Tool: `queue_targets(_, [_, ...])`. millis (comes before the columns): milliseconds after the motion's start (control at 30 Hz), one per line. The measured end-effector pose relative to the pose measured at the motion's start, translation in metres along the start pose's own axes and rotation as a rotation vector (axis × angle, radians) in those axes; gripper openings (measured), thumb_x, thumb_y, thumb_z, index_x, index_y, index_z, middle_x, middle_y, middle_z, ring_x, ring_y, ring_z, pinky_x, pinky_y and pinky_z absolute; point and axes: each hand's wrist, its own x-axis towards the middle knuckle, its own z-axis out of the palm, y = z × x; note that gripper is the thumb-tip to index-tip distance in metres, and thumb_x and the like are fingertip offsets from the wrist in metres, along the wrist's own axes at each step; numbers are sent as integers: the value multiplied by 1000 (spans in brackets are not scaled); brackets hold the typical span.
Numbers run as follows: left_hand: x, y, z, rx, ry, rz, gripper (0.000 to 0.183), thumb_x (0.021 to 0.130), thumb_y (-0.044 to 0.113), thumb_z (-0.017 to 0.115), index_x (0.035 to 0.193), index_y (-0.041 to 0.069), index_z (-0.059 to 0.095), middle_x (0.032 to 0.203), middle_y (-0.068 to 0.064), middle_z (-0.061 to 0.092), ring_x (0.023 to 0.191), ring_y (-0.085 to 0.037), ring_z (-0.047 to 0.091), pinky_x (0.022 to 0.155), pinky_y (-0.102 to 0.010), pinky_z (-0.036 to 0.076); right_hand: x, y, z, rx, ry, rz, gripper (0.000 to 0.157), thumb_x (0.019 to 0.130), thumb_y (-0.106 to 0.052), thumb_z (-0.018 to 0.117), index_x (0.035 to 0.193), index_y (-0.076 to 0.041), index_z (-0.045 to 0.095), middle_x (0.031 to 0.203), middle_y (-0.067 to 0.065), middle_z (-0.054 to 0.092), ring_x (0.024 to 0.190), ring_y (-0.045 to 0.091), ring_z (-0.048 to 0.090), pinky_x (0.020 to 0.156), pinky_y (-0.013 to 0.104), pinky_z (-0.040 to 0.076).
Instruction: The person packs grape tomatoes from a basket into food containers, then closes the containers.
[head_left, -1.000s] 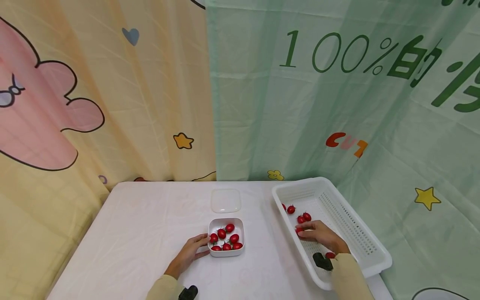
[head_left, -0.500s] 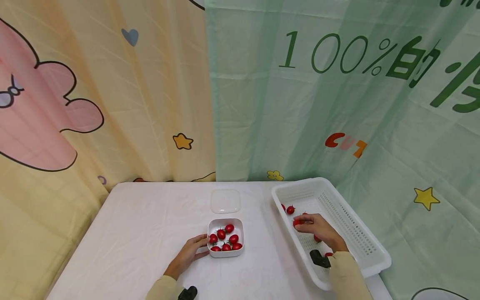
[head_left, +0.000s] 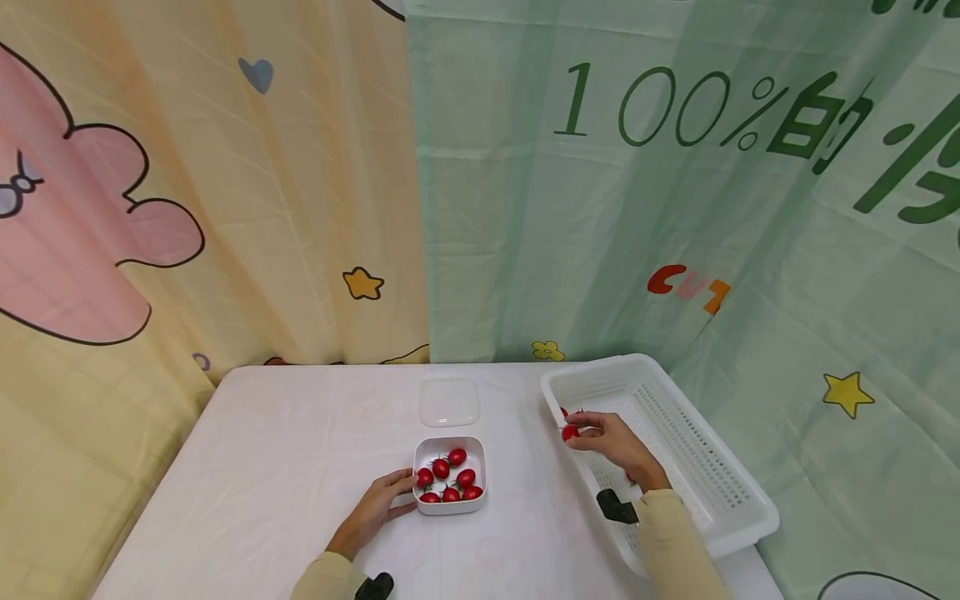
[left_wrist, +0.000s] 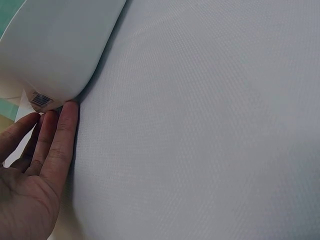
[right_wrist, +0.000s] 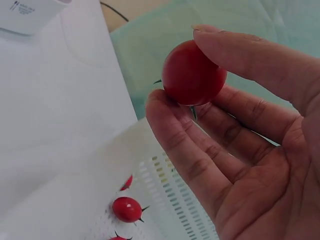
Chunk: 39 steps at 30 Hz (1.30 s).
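A red cherry tomato (head_left: 570, 432) is pinched between the thumb and fingers of my right hand (head_left: 618, 444), near the left rim of the white perforated basket (head_left: 738, 467). In the right wrist view, the held tomato (right_wrist: 192, 74) shows bits of green stalk beneath it. My left hand (head_left: 375, 510) touches the left side of a small white box (head_left: 452, 507) with fairly straight fingertips. Several cherry tomatoes (head_left: 440, 468) lie inside that box. In the left wrist view, fingertips (left_wrist: 70, 111) rest against the box's wall (left_wrist: 60, 55) beside a barcode label.
More cherry tomatoes (right_wrist: 127, 209) lie in the basket, partly hidden by my right hand in the head view. A clear lid (head_left: 448, 402) lies behind the box on the white-covered table (head_left: 315, 442). Printed curtains (head_left: 495, 208) hang behind and at the sides.
My right hand has picked up a cherry tomato in the basket and carried it up and leftward to the basket's left rim. The left hand and the box have stayed in place.
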Motion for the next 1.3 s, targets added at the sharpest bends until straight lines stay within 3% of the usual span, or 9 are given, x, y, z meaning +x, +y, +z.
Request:
queue_targets(300, [1, -1, -1, -1, 9, -4, 57, 99, 24, 52, 137, -16, 37, 130, -30, 50, 111, -29, 56, 93, -44, 53, 12, -20, 24, 45, -103, -43, 47, 84, -13, 75, 124, 4, 59, 112, 18, 67, 97, 24, 64, 88, 36, 55])
queue_targets(667, [2, -1, -2, 0, -2, 0, 58, 99, 25, 53, 137, -16, 37, 129, -28, 51, 109, -26, 57, 93, -44, 53, 35, -20, 55, 24, -129, -7, 42, 82, -17, 77, 117, 2, 65, 103, 11, 70, 92, 23, 68, 93, 47, 52])
queue_targets(1100, [3, 0, -1, -7, -8, -7, 59, 99, 25, 53, 137, -16, 36, 129, -28, 51, 109, -25, 56, 93, -43, 53, 59, -13, 100, 9, -178, -36, 39, 82, -18, 77, 115, 1, 67, 101, 7, 70, 88, 19, 66, 89, 40, 54])
queue_targets(1300, [2, -1, -1, -2, -4, -16, 60, 99, 26, 54, 137, -16, 36, 130, -29, 49, 109, -27, 56, 94, -43, 52, 64, -11, 115, -23, -194, -11, 35, 83, -15, 76, 115, -3, 69, 102, 6, 69, 87, 18, 62, 86, 37, 55])
